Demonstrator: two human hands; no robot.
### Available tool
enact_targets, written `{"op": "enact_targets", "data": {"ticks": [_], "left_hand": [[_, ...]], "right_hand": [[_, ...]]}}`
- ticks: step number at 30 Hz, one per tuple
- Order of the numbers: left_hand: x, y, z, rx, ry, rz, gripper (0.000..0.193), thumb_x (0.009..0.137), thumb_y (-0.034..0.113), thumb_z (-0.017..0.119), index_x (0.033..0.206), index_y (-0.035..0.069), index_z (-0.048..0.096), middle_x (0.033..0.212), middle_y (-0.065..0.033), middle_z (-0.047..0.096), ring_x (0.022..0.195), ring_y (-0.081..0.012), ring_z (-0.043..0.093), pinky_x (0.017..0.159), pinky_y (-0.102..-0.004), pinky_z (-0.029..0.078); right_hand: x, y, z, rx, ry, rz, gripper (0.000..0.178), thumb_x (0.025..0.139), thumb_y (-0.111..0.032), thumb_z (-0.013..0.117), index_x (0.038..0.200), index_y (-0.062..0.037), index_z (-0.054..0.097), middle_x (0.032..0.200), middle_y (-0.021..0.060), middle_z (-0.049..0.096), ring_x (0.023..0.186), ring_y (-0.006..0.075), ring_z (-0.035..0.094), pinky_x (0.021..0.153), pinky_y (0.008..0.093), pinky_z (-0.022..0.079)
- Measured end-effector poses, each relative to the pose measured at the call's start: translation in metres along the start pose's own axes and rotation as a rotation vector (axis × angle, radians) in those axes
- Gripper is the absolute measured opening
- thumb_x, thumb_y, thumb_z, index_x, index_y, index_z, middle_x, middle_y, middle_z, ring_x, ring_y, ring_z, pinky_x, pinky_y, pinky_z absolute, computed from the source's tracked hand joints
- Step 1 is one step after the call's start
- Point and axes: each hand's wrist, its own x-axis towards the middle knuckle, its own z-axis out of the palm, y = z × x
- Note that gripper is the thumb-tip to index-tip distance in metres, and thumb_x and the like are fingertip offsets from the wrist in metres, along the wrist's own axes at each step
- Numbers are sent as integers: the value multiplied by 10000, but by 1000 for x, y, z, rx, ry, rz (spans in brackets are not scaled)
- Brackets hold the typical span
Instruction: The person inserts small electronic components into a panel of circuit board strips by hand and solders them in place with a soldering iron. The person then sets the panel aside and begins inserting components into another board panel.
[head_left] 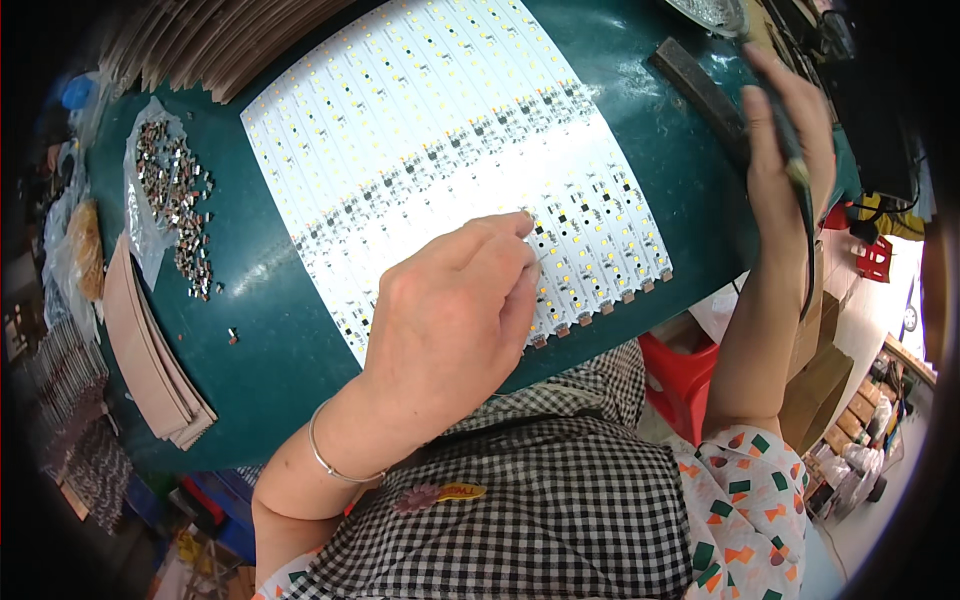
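A white LED panel [450,150] lies flat on the green table. A dark soldering iron [790,150] stands nearly upright beside it.

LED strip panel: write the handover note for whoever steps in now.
Left hand: fingertips pinched down on the LED strip panel near its lower right part; what they pinch is too small to tell.
Right hand: raised at the table's right edge, gripping a soldering iron, clear of the panel.
Loose small parts lie on plastic at the left of the green table.
Done and left: cannot tell.
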Motion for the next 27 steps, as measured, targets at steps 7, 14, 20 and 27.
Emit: {"op": "enact_targets", "data": {"ticks": [7,14,20,27], "left_hand": [[-7,3,-17,-7,46,-18,127,797,-72,699,896,5,680,1022,-126,729,568,-76,550,500,-223,440],[-8,-5,-4,-15,80,-3,152,760,-82,718,863,4,647,967,-138,728,626,-113,611,531,-235,480],[-7,-8,-1,61,100,73,153,760,-76,726,868,8,658,956,-134,732,702,-205,699,584,-273,553],[-6,-11,-1,43,84,70,135,764,-62,733,849,18,666,940,-113,729,675,-186,685,543,-273,531]], "right_hand": [[-28,-50,-44,452,87,463,257,859,-41,706,1101,42,687,883,100,671,755,159,634,680,259,480],[-60,-90,-60,868,-251,371,264,708,-45,761,922,80,668,682,130,628,528,189,563,510,301,420],[-66,-95,-55,842,-259,386,258,706,-44,762,915,77,671,677,129,633,544,201,594,526,302,456],[-65,-95,-57,820,-314,367,264,709,-60,759,920,71,670,654,131,627,522,212,593,500,299,457]]}}
